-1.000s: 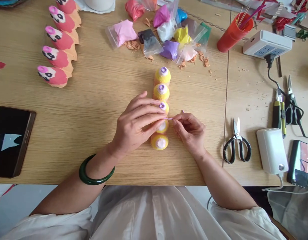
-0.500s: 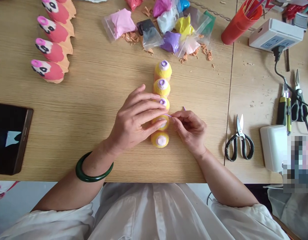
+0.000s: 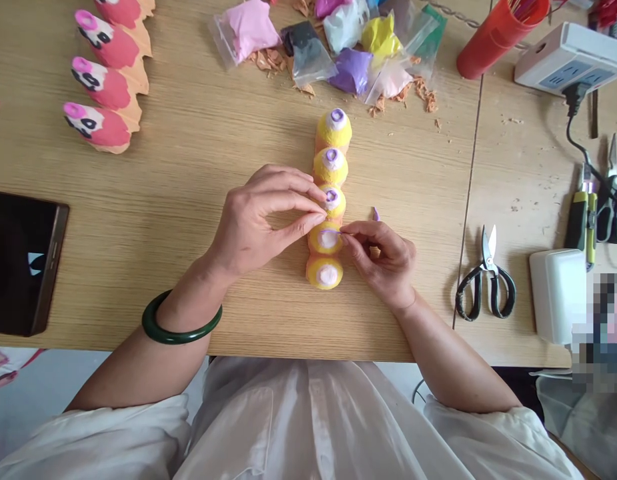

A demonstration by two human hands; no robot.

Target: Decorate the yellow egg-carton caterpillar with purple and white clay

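A row of egg-carton cups painted yellow (image 3: 331,175) stands upright from me on the table, with white tops. The three far cups carry small purple rings; the two nearest show plain white tops. My right hand (image 3: 383,257), right of the row, pinches a thin purple clay strip (image 3: 333,231) that reaches over the second-nearest cup. My left hand (image 3: 268,223) comes over the row from the left, thumb and index fingertips together beside the third cup; anything between them is hidden. A purple clay bit (image 3: 376,214) lies just beyond my right hand.
Bags of coloured clay (image 3: 351,70) and orange scraps lie at the back. Pink carton cups (image 3: 105,87) stand far left above a phone (image 3: 25,263). On the right are scissors (image 3: 487,277), a red cup (image 3: 501,37), a power strip (image 3: 571,60) and a utility knife (image 3: 581,217).
My left hand has drawn back a little and its fingertips have come together, uncovering the second-nearest cup. The right hand keeps its pinch on the strip. The whole view has shifted slightly.
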